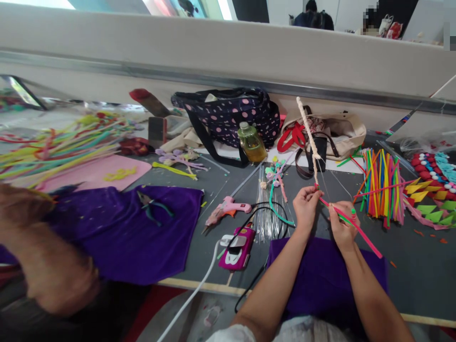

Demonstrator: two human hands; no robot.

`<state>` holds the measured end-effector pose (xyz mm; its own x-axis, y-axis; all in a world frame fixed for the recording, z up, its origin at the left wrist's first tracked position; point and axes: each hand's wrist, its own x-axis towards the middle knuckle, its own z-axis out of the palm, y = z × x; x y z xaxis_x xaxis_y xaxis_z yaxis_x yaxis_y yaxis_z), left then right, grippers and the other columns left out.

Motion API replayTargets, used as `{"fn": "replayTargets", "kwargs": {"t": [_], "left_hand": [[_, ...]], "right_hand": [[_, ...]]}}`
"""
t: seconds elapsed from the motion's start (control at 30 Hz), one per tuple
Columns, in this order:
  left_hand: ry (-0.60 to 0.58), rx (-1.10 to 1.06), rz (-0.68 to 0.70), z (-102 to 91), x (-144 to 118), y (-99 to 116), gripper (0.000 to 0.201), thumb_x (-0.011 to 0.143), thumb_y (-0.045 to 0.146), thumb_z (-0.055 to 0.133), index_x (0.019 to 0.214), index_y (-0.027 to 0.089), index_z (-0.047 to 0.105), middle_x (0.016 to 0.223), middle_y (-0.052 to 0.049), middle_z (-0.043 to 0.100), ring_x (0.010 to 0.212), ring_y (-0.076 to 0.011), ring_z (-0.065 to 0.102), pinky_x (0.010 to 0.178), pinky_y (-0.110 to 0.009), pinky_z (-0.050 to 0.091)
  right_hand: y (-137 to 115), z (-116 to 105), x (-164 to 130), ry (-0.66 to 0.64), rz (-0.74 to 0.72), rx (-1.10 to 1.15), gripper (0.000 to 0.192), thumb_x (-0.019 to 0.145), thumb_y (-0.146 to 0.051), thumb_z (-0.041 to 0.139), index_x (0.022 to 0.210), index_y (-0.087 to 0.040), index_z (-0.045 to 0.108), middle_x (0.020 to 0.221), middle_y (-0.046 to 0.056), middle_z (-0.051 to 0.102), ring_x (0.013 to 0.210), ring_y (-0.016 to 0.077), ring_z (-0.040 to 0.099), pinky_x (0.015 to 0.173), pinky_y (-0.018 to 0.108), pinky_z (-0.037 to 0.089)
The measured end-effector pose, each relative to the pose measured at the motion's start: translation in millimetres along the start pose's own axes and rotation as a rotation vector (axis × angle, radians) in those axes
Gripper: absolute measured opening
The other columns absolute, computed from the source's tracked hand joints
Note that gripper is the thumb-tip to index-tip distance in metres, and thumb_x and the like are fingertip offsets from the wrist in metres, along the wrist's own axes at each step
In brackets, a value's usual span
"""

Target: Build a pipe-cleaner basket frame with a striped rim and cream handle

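My left hand [305, 205] pinches the lower end of a cream wrapped stick [308, 137] that rises tilted up and to the left, with thin wires spreading below its wrapped part. My right hand [342, 227] grips a pink pipe cleaner [359, 232] that runs from the stick's base down to the right. A green pipe cleaner also lies in this hand, beside the pink one. Both hands work above a purple cloth [322, 275] at the table's near edge.
A pink glue gun [228, 208], a pink phone [238, 247] and clear rods [265, 209] lie left of my hands. A bundle of coloured pipe cleaners [383, 187] stands to the right. Bags [228, 114] and an oil bottle [251, 141] sit behind. Another person's arm [42, 251] is at left.
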<state>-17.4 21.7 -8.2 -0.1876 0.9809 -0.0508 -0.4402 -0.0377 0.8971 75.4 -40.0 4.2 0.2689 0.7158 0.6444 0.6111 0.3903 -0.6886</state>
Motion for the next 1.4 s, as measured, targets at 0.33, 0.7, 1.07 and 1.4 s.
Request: {"fn": "replayTargets", "kwargs": {"t": [0.33, 0.7, 1.07, 1.4], "left_hand": [[0.006, 0.075, 0.001, -4.8, 4.2, -3.7, 0.025, 0.063, 0.030, 0.075, 0.078, 0.014, 0.064, 0.072, -0.004, 0.067, 0.065, -0.0149, 0.066, 0.060, -0.024, 0.049], [0.008, 0.236, 0.101, -9.2, 6.4, -2.7, 0.017, 0.067, 0.027, 0.071, 0.079, 0.016, 0.065, 0.072, -0.004, 0.066, 0.064, -0.0149, 0.064, 0.060, -0.025, 0.048], [-0.009, 0.304, 0.217, -9.2, 4.8, -0.1, 0.018, 0.071, 0.024, 0.067, 0.087, 0.016, 0.067, 0.079, -0.005, 0.064, 0.070, -0.0142, 0.059, 0.064, -0.026, 0.047], [-0.026, 0.460, 0.376, -11.0, 4.7, 0.5, 0.017, 0.075, 0.020, 0.065, 0.091, 0.018, 0.065, 0.087, -0.004, 0.058, 0.072, -0.0122, 0.056, 0.066, -0.025, 0.048]], "right_hand": [[-1.6, 1.2, -1.3, -0.023, 0.013, -0.006, 0.011, 0.086, -0.027, 0.056, 0.084, -0.023, 0.066, 0.078, 0.003, 0.062, 0.072, 0.0160, 0.061, 0.065, 0.031, 0.053], [-1.4, 2.9, 2.1, 0.004, 0.224, 0.116, 0.015, 0.085, -0.030, 0.057, 0.079, -0.020, 0.065, 0.078, 0.001, 0.057, 0.052, 0.0086, 0.054, 0.045, 0.023, 0.048], [3.0, 3.9, 0.8, 0.012, 0.251, 0.156, 0.015, 0.085, -0.032, 0.057, 0.080, -0.020, 0.065, 0.079, 0.002, 0.058, 0.054, 0.0093, 0.054, 0.044, 0.023, 0.049], [1.0, 4.2, -0.1, 0.012, 0.234, 0.084, 0.020, 0.085, -0.035, 0.056, 0.079, -0.019, 0.066, 0.078, 0.002, 0.059, 0.054, 0.0092, 0.055, 0.044, 0.022, 0.049]]}}
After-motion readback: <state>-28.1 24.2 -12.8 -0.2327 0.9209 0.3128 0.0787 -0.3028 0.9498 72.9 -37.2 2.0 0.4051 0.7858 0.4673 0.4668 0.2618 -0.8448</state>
